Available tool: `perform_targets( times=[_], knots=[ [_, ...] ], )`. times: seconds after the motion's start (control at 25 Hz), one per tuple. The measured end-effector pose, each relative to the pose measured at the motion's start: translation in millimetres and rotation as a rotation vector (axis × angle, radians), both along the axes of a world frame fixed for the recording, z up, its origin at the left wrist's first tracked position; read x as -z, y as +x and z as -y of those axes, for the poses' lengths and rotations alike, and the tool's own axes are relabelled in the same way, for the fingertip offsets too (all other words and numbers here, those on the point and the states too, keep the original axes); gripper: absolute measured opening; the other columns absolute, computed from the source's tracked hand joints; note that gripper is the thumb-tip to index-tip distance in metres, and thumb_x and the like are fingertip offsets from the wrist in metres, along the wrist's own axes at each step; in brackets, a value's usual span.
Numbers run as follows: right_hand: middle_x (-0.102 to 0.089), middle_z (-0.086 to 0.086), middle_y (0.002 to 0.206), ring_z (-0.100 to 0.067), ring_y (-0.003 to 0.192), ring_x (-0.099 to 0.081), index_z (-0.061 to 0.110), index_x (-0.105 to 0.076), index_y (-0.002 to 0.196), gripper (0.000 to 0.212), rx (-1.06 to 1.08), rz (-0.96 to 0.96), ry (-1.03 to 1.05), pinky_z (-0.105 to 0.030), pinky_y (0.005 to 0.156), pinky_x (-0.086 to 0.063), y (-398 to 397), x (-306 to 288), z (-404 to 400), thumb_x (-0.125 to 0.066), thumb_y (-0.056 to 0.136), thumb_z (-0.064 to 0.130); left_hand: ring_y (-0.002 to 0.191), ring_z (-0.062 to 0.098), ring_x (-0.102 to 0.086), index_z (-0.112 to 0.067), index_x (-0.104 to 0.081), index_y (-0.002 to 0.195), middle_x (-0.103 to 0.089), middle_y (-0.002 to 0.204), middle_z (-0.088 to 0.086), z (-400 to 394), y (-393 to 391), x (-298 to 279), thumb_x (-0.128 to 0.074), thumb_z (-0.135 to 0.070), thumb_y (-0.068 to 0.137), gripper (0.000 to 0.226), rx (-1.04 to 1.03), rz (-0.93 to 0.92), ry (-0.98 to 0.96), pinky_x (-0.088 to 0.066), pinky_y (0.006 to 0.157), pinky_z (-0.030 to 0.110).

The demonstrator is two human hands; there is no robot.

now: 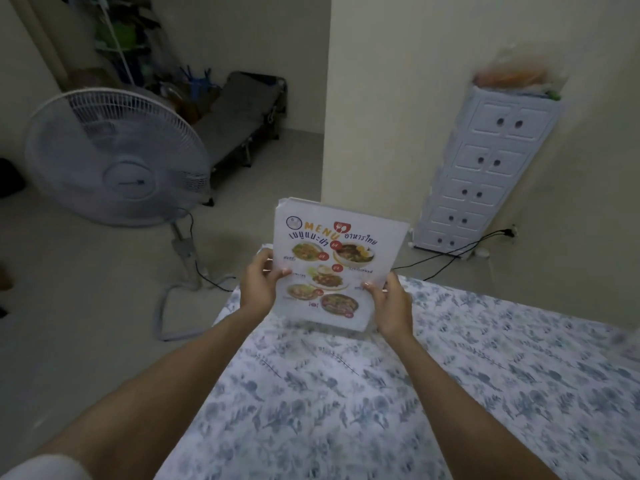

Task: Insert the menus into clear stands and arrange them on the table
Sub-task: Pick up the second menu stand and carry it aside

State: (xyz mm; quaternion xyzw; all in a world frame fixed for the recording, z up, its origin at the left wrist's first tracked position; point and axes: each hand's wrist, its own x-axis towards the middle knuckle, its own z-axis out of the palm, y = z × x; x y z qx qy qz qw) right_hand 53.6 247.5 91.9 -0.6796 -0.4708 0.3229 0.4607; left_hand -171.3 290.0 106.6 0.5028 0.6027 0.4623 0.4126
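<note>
Both hands hold a stack of menus (337, 263) upright, printed face toward the camera, above the far-left corner of a bed covered in a floral sheet (433, 393). The left hand (258, 282) is closed on the stack's left edge, thumb on the printed face and fingers behind. The right hand (389, 303) is closed on the lower right edge, thumb tip on the face and fingers behind. Layered sheet edges show at the stack's top left corner. Whether the bottom edge touches the sheet cannot be told. The top sheet reads "MENU" above five pictured dishes. On the floor to the left stands a white pedestal fan (116, 157); a folding cot (242, 116) lies beyond it. A pale plastic drawer cabinet (485, 168) stands against the right-hand wall.
</note>
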Motion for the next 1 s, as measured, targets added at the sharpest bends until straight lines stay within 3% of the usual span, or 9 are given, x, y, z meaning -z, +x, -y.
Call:
perform_targets(
  times=[0.2,0.44,0.64,0.8,0.92,1.0],
  knots=[
    [-0.071,-0.005,0.106,-0.024,0.091,-0.068,0.011,-0.057,0.108,0.017,-0.004,-0.008,-0.031,-0.049,0.079,-0.059,-41.7,3.9,-93.6,-0.061,0.092,0.017,0.097,0.036,-0.068,-0.009,-0.058,0.091,-0.07,0.097,0.01,-90.3,-42.9,10.0,-0.067,-0.002,0.083,0.015,-0.033,0.056,-0.022,-0.056,0.086,0.053],
    [-0.071,-0.009,0.109,-0.025,0.091,-0.068,0.008,-0.058,0.111,0.021,0.037,0.023,-0.07,-0.045,0.08,-0.059,-70.5,26.4,-172.8,-0.062,0.092,0.016,0.081,0.026,-0.065,-0.017,-0.057,0.082,-0.067,0.086,0.001,-177.9,-69.0,34.7,-0.069,0.0,0.081,0.021,-0.036,0.076,-0.073,-0.058,0.073,0.037],
    [-0.067,0.002,0.096,0.004,0.069,-0.059,0.01,-0.059,0.113,0.022,0.03,0.025,-0.115,-0.014,0.055,-0.048,-79.5,52.2,-208.4,-0.062,0.092,0.015,0.08,0.024,-0.064,-0.011,-0.058,0.091,-0.066,0.092,0.005,-220.3,-78.9,64.1,-0.071,-0.002,0.08,0.02,-0.019,0.04,-0.118,-0.056,0.077,0.039],
    [-0.066,0.004,0.096,-0.002,0.071,-0.062,0.012,-0.058,0.113,0.022,0.018,0.037,-0.137,-0.022,0.063,-0.051,-80.7,60.9,-221.9,-0.061,0.092,0.015,0.083,0.023,-0.062,-0.013,-0.059,0.09,-0.067,0.094,0.005,-234.4,-81.3,81.6,-0.074,-0.005,0.078,0.021,-0.031,0.001,-0.13,-0.056,0.078,0.04],
    [-0.066,0.003,0.097,-0.014,0.079,-0.066,0.012,-0.058,0.113,0.022,0.009,0.049,-0.14,-0.033,0.072,-0.057,-79.0,63.6,-225.5,-0.061,0.092,0.017,0.077,0.016,-0.06,-0.017,-0.059,0.09,-0.065,0.082,-0.006,-239.9,-82.7,88.0,-0.075,-0.008,0.078,0.022,-0.024,-0.015,-0.126,-0.056,0.078,0.042],
    [-0.066,0.003,0.097,-0.013,0.078,-0.066,0.011,-0.056,0.111,0.021,0.003,0.072,-0.144,-0.03,0.067,-0.057,-79.0,65.5,-224.0,-0.061,0.092,0.019,0.075,0.012,-0.059,-0.02,-0.06,0.091,-0.063,0.081,-0.011,-239.9,-84.0,91.0,-0.075,-0.01,0.078,0.022,-0.008,-0.026,-0.121,-0.055,0.078,0.041]
  ],
)
